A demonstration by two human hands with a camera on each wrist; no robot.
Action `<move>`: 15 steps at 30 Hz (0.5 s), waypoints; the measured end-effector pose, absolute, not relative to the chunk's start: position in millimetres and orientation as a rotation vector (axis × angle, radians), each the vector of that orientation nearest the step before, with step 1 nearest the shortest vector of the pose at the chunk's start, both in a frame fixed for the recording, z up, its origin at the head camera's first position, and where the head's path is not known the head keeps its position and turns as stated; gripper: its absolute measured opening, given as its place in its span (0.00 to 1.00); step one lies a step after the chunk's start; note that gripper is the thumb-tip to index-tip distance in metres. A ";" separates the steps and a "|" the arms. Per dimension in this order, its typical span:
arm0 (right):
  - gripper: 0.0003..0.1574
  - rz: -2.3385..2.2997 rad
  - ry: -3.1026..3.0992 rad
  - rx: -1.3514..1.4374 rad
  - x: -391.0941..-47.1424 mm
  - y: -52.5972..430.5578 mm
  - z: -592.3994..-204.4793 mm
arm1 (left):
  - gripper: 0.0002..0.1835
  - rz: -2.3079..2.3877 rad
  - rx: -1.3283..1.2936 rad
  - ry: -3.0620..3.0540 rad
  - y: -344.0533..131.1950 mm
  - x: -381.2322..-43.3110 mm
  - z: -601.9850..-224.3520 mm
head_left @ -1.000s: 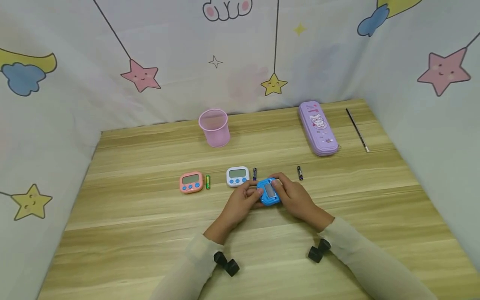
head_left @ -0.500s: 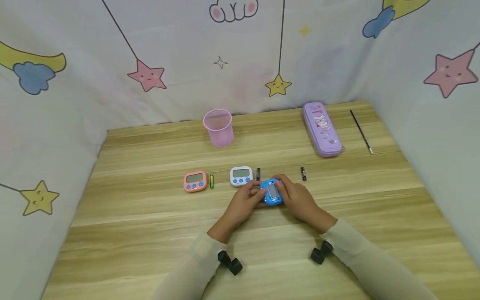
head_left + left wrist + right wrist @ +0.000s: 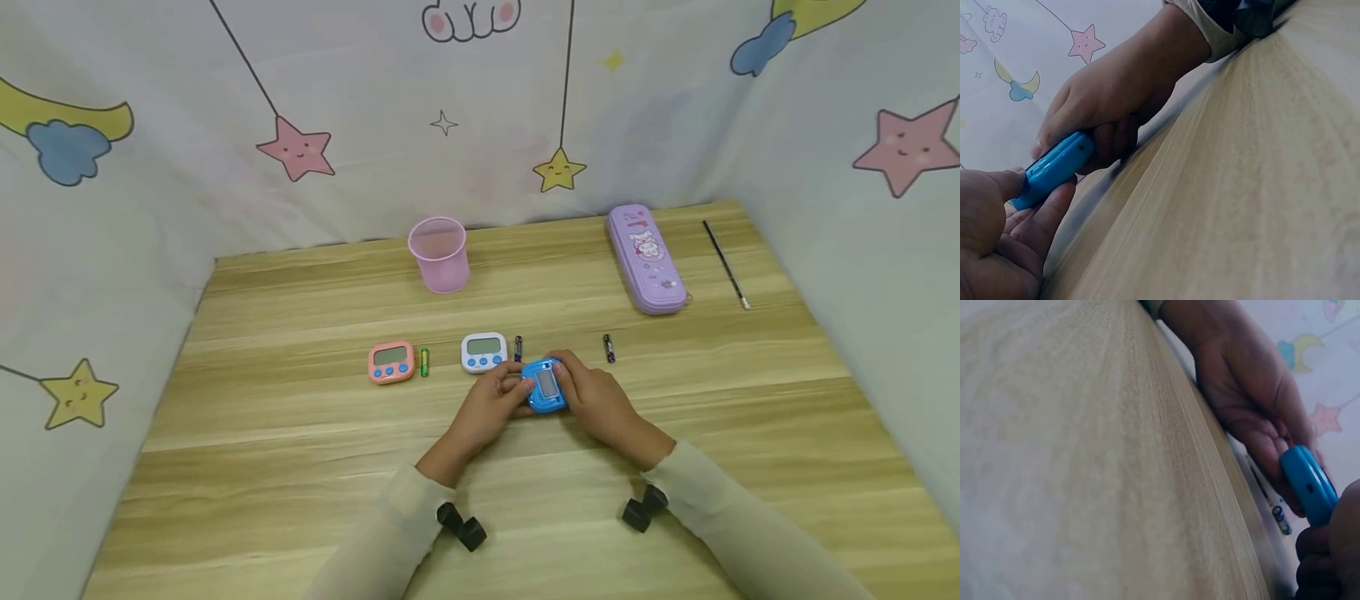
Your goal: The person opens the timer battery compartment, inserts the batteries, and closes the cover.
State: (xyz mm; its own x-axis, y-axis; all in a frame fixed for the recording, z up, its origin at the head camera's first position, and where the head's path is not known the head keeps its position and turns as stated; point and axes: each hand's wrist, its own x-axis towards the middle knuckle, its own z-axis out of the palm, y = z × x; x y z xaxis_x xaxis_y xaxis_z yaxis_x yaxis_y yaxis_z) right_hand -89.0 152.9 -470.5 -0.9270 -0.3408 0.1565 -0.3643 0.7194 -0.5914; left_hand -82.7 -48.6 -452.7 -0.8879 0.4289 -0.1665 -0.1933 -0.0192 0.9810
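Note:
Both hands hold a blue timer (image 3: pixel 546 385) between them, just above the table in the head view. My left hand (image 3: pixel 487 407) grips its left side, thumb on top and fingers underneath. On the opposite side, my right hand (image 3: pixel 600 404) pinches it with the thumb over the upper edge. The timer's upturned side has a grey rectangle; finer detail is too small to read. In the left wrist view its blue edge (image 3: pixel 1054 170) shows between the hands. A white timer (image 3: pixel 483 352) and a dark battery (image 3: pixel 518 348) lie just beyond the left hand.
Left of the white timer lie an orange timer (image 3: pixel 392 362) and a green battery (image 3: pixel 424 362). Another dark battery (image 3: pixel 609 348) is beyond the right hand. Toward the back stand a pink cup (image 3: pixel 441 262), a purple pencil case (image 3: pixel 647 260) and a pencil (image 3: pixel 726 265). Curtains (image 3: pixel 360 192) border the table.
The head view has shifted slightly, so everything sits a little further right in it. Both hands keep their hold on the blue timer, with hardly any movement.

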 end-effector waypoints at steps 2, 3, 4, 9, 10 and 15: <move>0.17 0.982 -2.872 0.594 -87.8 153.3 -470.9 | 0.23 1.959 0.244 1.838 -48.1 -82.3 -453.5; 0.17 0.976 -2.868 0.598 -87.3 153.5 -471.7 | 0.23 1.959 0.246 1.839 -48.0 -82.1 -453.7; 0.16 0.971 -2.864 0.603 -86.7 153.5 -472.0 | 0.23 1.956 0.248 1.840 -47.9 -81.9 -454.3; 0.16 1.012 -2.838 0.618 -85.9 153.9 -473.1 | 0.23 1.941 0.247 1.837 -48.2 -85.2 -467.2; 0.16 1.033 -2.831 0.620 -86.1 153.9 -472.8 | 0.24 1.941 0.244 1.837 -48.3 -86.5 -470.4; 0.18 1.147 -2.787 0.623 -88.1 155.7 -473.7 | 0.25 1.951 0.242 1.832 -48.2 -90.1 -478.3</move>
